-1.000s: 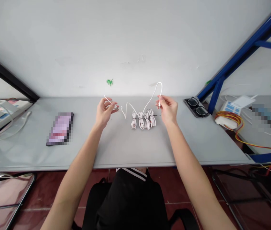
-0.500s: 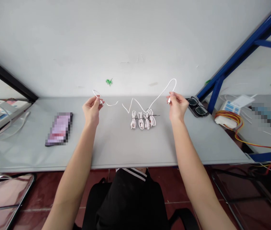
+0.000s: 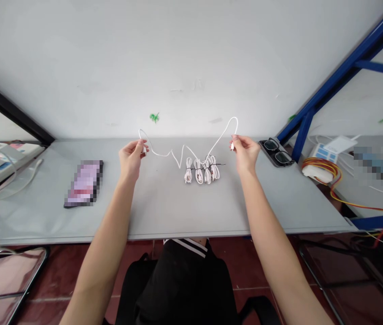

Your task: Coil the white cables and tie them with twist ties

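Observation:
A thin white cable (image 3: 220, 137) hangs in loops between my hands above the grey table (image 3: 164, 210). My left hand (image 3: 132, 158) pinches one end near a small white connector (image 3: 145, 151). My right hand (image 3: 243, 153) pinches the other end, with its white plug (image 3: 232, 146) showing between the fingers. Below the slack of the cable lie several coiled white cables (image 3: 200, 170), tied side by side with a thin black wire. The cable's lowest bends hang just above them, and neither hand touches them.
A pixelated phone (image 3: 85, 184) lies left on the table, and black-framed glasses (image 3: 275, 152) lie right. The table backs onto a white wall (image 3: 177, 58). Blue metal framing (image 3: 347, 76) rises at right, beside a white device (image 3: 323, 153) and coiled red-yellow wires (image 3: 320, 169).
My hands spread wider apart a moment ago, pulling the cable out. Now my right hand has come back a little toward the middle, and the cable's right loop has shifted with it.

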A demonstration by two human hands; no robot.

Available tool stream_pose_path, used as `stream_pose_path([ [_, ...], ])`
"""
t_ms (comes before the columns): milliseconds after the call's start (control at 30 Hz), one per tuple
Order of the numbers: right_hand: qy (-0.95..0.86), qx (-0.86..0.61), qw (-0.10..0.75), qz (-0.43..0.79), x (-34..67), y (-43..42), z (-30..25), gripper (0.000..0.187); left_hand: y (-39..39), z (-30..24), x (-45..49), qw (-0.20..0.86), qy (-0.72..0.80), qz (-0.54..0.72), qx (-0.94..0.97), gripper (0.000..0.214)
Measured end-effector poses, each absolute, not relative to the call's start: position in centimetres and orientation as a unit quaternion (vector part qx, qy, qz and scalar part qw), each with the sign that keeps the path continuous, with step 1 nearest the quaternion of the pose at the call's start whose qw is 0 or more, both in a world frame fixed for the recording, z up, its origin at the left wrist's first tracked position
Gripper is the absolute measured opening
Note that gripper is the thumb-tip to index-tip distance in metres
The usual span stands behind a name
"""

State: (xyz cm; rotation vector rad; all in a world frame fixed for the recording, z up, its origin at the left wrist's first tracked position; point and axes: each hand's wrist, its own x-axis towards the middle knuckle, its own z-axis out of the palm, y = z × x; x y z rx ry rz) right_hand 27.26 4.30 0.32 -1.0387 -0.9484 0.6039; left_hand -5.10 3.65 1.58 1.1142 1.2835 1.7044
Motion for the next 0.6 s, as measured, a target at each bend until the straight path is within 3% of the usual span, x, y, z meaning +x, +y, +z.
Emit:
stream_pose_path([
  [600,-0.419,-0.465,0.743,0.236,28.5,4.5,0.6,0.036,3.3,2.2,-6.4,0.343,0.472,0.682,0.440,0.025],
])
